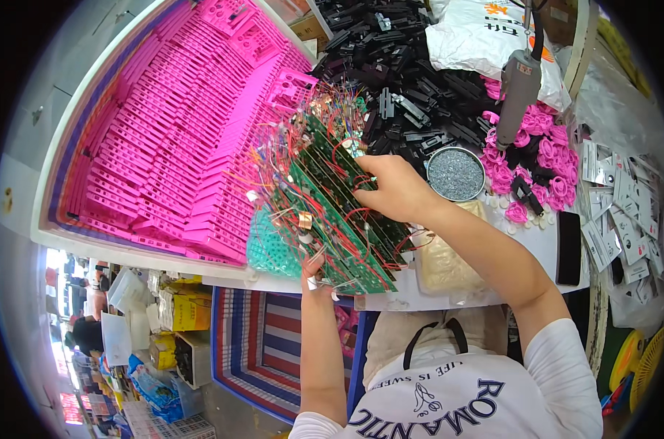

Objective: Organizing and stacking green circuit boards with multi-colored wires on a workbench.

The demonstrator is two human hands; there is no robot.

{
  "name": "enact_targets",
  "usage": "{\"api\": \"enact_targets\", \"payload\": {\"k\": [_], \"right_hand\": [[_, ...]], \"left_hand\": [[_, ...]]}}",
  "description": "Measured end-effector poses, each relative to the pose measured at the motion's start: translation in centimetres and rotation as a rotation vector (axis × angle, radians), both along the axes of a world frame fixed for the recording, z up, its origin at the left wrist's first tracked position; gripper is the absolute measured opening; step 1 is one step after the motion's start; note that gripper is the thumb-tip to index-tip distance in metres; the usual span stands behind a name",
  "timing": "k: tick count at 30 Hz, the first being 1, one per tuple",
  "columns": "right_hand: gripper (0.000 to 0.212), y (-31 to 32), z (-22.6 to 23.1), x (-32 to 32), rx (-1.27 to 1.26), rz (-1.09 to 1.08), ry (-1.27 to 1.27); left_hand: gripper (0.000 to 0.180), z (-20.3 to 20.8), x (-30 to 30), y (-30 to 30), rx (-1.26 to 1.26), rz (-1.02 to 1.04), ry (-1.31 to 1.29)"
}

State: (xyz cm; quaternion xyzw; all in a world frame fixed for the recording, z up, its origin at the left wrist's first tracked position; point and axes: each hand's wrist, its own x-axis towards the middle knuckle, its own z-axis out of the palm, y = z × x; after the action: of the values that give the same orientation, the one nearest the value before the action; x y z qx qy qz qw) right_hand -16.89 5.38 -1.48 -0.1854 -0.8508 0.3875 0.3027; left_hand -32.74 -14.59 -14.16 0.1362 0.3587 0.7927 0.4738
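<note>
A thick stack of green circuit boards (343,223), trailing red, blue and yellow wires, stands tilted on edge at the table's front. My right hand (394,186) grips the stack from the right, its fingertips tucked among the boards' upper edges. Low at the near left side of the stack, my left hand (314,269) is pressed against the boards, its fingers largely hidden by wires and boards. Teal bubble wrap (270,238) lies just left of that hand. Pink plastic housings (178,139) fill a large tray in rows at the left, some beside the wires.
Black plastic parts (390,66) are heaped at the back. A grey electric screwdriver (521,88) hangs over pink rings (555,157), near a round tin of screws (455,174). A yellowish wrapped block (445,256) and a black phone-like slab (568,249) lie along the front edge.
</note>
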Motion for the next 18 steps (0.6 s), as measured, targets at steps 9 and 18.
{"api": "enact_targets", "payload": {"k": [9, 18], "right_hand": [[0.040, 0.6, 1.8, -1.0, -0.203, 0.187, 0.026], [0.033, 1.8, 1.9, -0.4, -0.158, 0.299, -0.061]], "left_hand": [[0.054, -0.4, -0.8, 1.6, 0.294, -0.016, -0.099], [0.075, -1.5, -3.3, 1.1, 0.128, -0.051, -0.036]]}}
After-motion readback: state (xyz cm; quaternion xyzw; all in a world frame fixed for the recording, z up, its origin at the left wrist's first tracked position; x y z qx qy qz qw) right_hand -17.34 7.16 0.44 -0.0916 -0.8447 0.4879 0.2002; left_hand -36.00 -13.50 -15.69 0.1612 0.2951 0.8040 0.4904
